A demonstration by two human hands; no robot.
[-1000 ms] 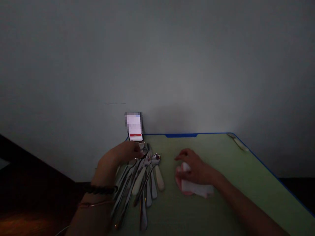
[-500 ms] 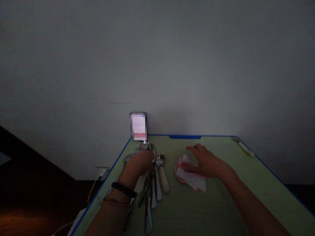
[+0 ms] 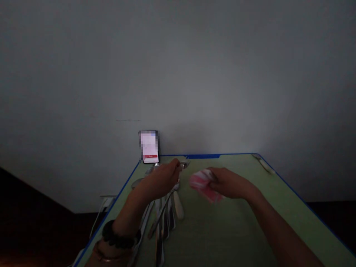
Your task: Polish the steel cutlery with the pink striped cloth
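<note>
My left hand (image 3: 164,178) is closed round a fork (image 3: 185,163), whose tined end sticks out past my fingers to the right; its handle is hidden in the hand. Below and behind that hand lies a pile of spoons and other cutlery (image 3: 158,233), partly covered by my forearm. One piece at the pile's right side has a cream handle (image 3: 178,205). My right hand (image 3: 224,181) pinches a pink and white cloth (image 3: 204,183), held just above the table and a short way right of the fork.
A lit phone (image 3: 149,147) leans on the wall at the table's back left corner. Another piece of cutlery with a cream handle (image 3: 265,165) lies at the back right corner. The green table (image 3: 222,233) has a blue edge. A white cable (image 3: 97,218) hangs at the left.
My left hand dipped into the pile and has come up and right with a fork. My right hand, loosely over the cloth before, has closed on it and lifted it.
</note>
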